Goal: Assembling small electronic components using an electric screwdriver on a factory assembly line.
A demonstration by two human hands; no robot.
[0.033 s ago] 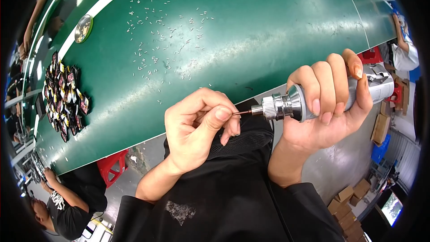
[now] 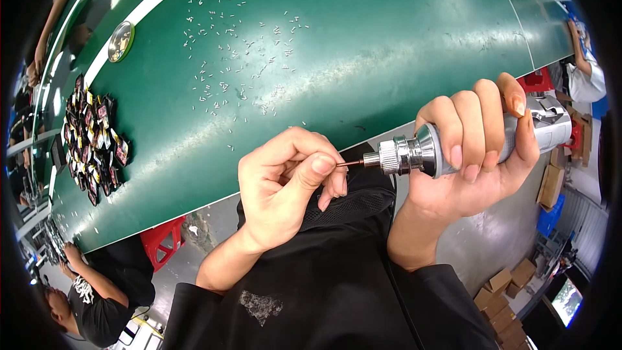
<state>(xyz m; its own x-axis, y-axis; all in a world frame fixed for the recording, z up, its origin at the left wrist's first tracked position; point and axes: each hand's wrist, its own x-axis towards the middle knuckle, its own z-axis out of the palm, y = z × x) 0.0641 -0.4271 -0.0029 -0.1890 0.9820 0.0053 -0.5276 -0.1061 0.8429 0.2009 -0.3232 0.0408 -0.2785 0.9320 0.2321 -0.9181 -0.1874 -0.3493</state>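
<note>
Right hand (image 2: 470, 155) is wrapped shut around the silver metal handheld rotary tool with a knurled chuck nose (image 2: 414, 154), held roughly level just off the near edge of the green counter (image 2: 389, 39), over the person's lap. Fingers go over the top of the barrel, thumb underneath; the rear of the tool sticks out past the hand on the far side.

Left hand (image 2: 285, 181) is closed in a pinch: thumb and forefinger clamp the thin dark reddish bit (image 2: 350, 163) right where it leaves the chuck. Only a short stretch of the bit shows between fingertips and chuck; the tip is hidden in the pinch.

Handling judgement:
- Tool body: all metal by the look, so probably hefty for its size, rigid, and smooth. The polished flared collar is likely slippery; the barrel behind it, where the hand sits now, is the sound grip. The knurled nose is the place to turn by fingertip.
- Bit: very slender, light, probably stiff but easy to bend or snap sideways. Hold close to the chuck, load along its axis only.

Elsewhere on the counter: a scatter of tiny pale metal pins (image 2: 240, 45) well beyond the hands, a pile of small dark flat parts (image 2: 91, 139) at far left, a round green-rimmed disc (image 2: 121, 41) near the white edge stripe.
</note>
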